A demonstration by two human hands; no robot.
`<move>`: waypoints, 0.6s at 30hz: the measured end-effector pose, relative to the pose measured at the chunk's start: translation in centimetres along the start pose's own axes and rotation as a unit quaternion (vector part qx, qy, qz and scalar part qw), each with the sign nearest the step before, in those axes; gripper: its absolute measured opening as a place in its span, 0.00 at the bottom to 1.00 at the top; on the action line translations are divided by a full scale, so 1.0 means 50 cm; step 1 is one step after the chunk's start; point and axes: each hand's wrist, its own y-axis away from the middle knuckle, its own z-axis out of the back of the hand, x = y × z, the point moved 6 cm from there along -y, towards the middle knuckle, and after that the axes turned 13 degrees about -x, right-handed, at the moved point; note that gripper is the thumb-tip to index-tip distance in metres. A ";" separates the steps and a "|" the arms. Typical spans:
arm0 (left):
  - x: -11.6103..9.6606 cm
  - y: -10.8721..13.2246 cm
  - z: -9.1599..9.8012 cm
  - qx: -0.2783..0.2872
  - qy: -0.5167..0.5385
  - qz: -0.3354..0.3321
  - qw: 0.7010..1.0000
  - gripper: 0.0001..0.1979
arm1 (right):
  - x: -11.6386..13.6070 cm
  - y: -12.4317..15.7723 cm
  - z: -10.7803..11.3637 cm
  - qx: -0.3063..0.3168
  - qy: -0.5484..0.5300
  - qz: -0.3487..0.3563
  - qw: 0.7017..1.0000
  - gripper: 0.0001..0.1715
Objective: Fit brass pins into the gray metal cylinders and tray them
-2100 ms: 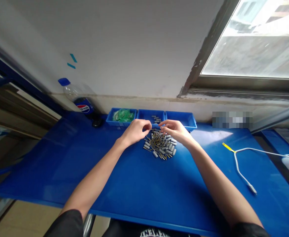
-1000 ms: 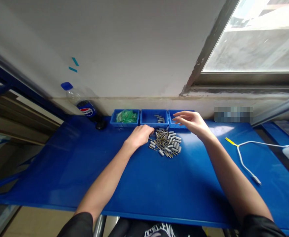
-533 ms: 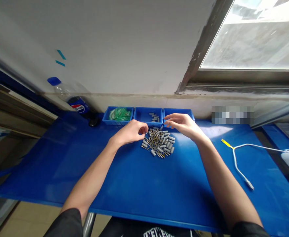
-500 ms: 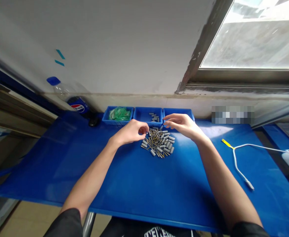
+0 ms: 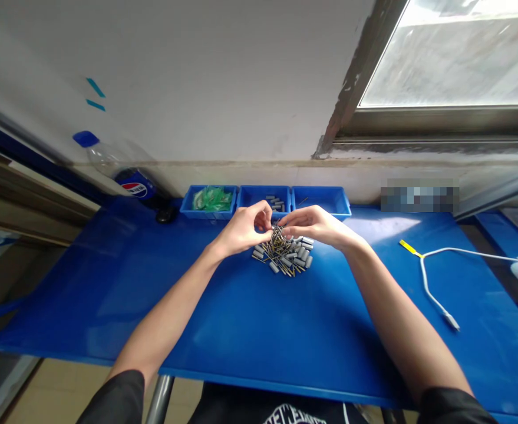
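A pile of small metal parts (image 5: 287,256), grey cylinders mixed with thin brass-and-dark rods, lies on the blue table. Over its far edge my left hand (image 5: 246,228) curves in a pinch, thumb against fingertips. Facing it from the right, my right hand (image 5: 318,227) has its thumb and fingers drawn together, tips almost touching those of the left. Whatever sits between the fingertips is too small to make out. Just behind the hands is the middle blue tray (image 5: 250,197), with several grey cylinders (image 5: 276,204) on its right side.
The left blue tray (image 5: 185,203) holds green plastic bags (image 5: 213,198). A thin piece lies in the right blue tray (image 5: 329,203). A cola bottle (image 5: 137,185) leans by the wall at left. A white cable (image 5: 427,288) with a yellow tag runs across the right side.
My hands have come together over the far side of the pile, the right one moving left from the right tray's front. The view has shifted slightly.
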 end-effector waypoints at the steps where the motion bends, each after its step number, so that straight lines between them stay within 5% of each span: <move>1: -0.002 0.000 0.000 -0.002 0.002 -0.001 1.000 0.11 | -0.002 -0.001 0.000 -0.002 -0.007 -0.002 1.000 0.20; 18: -0.015 0.005 -0.009 0.060 -0.007 0.003 0.998 0.19 | 0.003 -0.001 -0.011 0.001 -0.015 0.021 1.000 0.21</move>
